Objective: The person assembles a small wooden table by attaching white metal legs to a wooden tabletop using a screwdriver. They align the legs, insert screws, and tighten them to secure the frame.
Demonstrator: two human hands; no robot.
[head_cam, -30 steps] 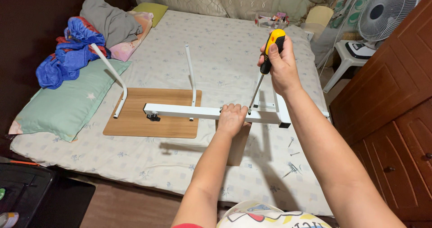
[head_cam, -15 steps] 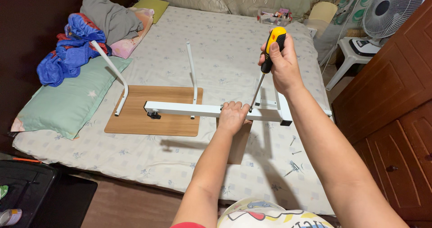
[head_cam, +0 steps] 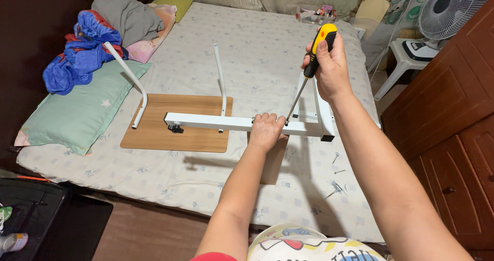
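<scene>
Little has shifted: right hand (head_cam: pixel 329 68) still wraps the screwdriver (head_cam: pixel 311 68), tip down by the left hand (head_cam: pixel 266 129), which clamps the white metal frame (head_cam: pixel 216 122) on the bed (head_cam: pixel 267 50). Frame judged stiff, light, smooth; hold beside the joint.

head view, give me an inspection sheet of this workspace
surface: bed with a patterned sheet
job's things: white metal frame on a wooden board; screwdriver tip at the frame
clutter: loose screws on the sheet; clothes pile, green pillow
hands: left hand grips the frame; right hand grips the screwdriver handle
cables: nothing seen
surroundings: fan on a white stool, wooden cabinet at right
</scene>
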